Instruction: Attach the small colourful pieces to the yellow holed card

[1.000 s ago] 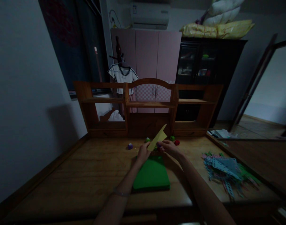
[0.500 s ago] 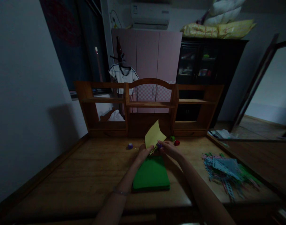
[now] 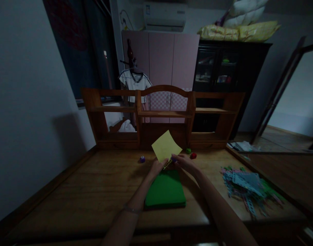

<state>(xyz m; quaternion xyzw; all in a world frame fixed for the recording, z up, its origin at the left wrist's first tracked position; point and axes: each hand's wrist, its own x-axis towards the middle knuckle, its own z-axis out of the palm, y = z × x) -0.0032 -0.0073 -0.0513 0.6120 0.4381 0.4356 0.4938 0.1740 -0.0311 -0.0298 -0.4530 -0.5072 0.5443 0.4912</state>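
Note:
A yellow sheet of paper is raised above the desk, its near edge cut with a row of small holes. My left hand pinches that sheet by its near left edge. In my right hand is a small purple paper punch, set against the sheet's near right edge and partly hidden by the fingers. Just below both hands lies a thick stack of green paper. Another purple punch stands on the desk to the left.
Behind the right hand sit a green punch and a red punch. A loose pile of cut, lacy paper pieces covers the desk's right side. A wooden shelf unit closes off the back of the wooden desk.
The far part of the yellow sheet has swung left and now shows more of its face. Both hands stay in nearly the same place.

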